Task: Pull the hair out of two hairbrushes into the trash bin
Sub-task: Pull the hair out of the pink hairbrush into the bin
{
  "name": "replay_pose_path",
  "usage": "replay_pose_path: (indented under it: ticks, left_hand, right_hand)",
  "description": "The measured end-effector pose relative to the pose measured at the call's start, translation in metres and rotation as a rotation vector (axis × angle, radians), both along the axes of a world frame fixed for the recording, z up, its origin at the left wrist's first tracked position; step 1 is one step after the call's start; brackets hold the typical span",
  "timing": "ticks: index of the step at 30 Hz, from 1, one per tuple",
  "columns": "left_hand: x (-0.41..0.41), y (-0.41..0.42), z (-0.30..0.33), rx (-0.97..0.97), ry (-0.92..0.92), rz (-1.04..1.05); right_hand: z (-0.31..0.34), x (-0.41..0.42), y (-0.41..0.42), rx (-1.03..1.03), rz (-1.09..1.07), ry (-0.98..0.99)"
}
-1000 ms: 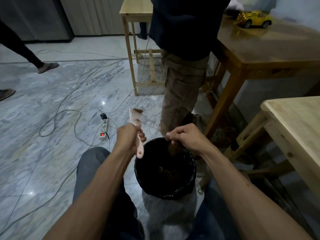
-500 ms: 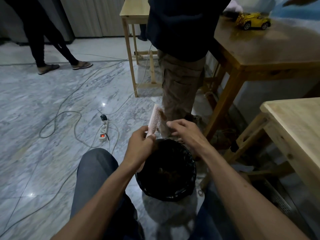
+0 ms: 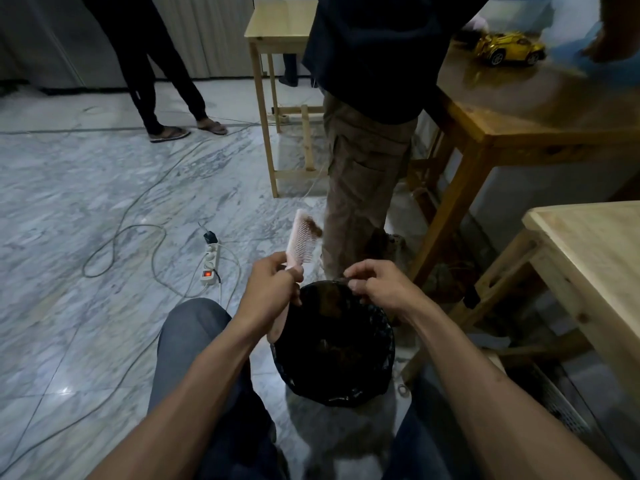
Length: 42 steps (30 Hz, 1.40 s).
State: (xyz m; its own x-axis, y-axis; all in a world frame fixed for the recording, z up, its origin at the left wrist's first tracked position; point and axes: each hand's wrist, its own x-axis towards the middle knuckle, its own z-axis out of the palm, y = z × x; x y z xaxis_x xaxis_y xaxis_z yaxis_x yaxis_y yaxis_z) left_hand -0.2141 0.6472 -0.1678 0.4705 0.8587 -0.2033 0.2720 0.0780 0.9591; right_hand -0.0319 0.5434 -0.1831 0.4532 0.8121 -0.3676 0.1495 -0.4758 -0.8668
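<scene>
My left hand grips the handle of a pink hairbrush, held upright with its bristles facing right. A brown clump of hair clings to the top of the bristles. My right hand hovers over the far rim of the black-lined trash bin, its fingertips pinched on a small tuft of hair. The bin stands on the floor between my knees, and brown hair lies inside it. Only one hairbrush is in view.
A person in khaki trousers stands just beyond the bin. Another person's legs are at the back left. Wooden tables stand to the right and behind; a yellow toy car sits on one. A power strip and cables lie on the marble floor.
The brush turned so its bristles face right and moved nearer the bin. My right hand reached to the bristles, then came back over the bin with a tuft of hair.
</scene>
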Motion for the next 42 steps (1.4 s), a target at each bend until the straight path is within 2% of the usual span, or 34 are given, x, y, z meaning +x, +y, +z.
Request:
replay_pose_path:
  ticks: [6, 9, 12, 14, 16, 17, 19, 22, 27, 31, 40, 42]
  left_hand:
    - [0.004, -0.017, 0.012, 0.031, 0.040, -0.191]
    - [0.004, -0.014, 0.009, 0.023, 0.005, -0.159]
    - [0.007, -0.014, 0.001, -0.136, -0.099, -0.001]
    - [0.010, -0.008, -0.002, -0.263, -0.174, 0.163]
    - [0.008, 0.010, -0.002, -0.403, -0.275, 0.378]
    - [0.003, 0.022, -0.003, -0.407, -0.282, 0.435]
    - [-0.007, 0.037, -0.004, -0.326, -0.220, 0.427]
    - [-0.009, 0.027, -0.003, -0.227, -0.140, 0.287]
    - [-0.002, 0.004, -0.002, -0.226, -0.143, 0.150]
    - [-0.002, -0.003, -0.002, -0.167, -0.101, 0.070]
    - [-0.005, -0.007, 0.011, 0.188, 0.145, -0.147]
    - [-0.005, -0.009, 0.016, 0.266, 0.181, -0.184]
  right_hand:
    - [0.006, -0.018, 0.013, 0.194, -0.005, 0.383]
    - [0.005, -0.018, 0.011, 0.253, -0.040, 0.302]
    - [0.003, -0.013, 0.008, 0.261, -0.088, 0.135]
    - [0.001, -0.012, 0.004, 0.261, -0.055, 0.022]
    - [-0.004, -0.011, -0.002, 0.271, -0.037, -0.014]
    - [-0.008, -0.009, -0.007, 0.270, -0.043, -0.013]
    - [-0.013, -0.006, -0.016, 0.233, -0.049, -0.009]
    - [-0.017, -0.006, -0.016, 0.184, -0.057, 0.030]
    - [-0.023, -0.012, -0.005, 0.032, 0.074, -0.170]
    - [-0.019, -0.010, -0.008, -0.023, 0.109, -0.220]
    - [-0.021, -0.011, -0.002, -0.184, 0.132, -0.448]
    - [-0.017, -0.012, 0.004, -0.185, 0.056, -0.453]
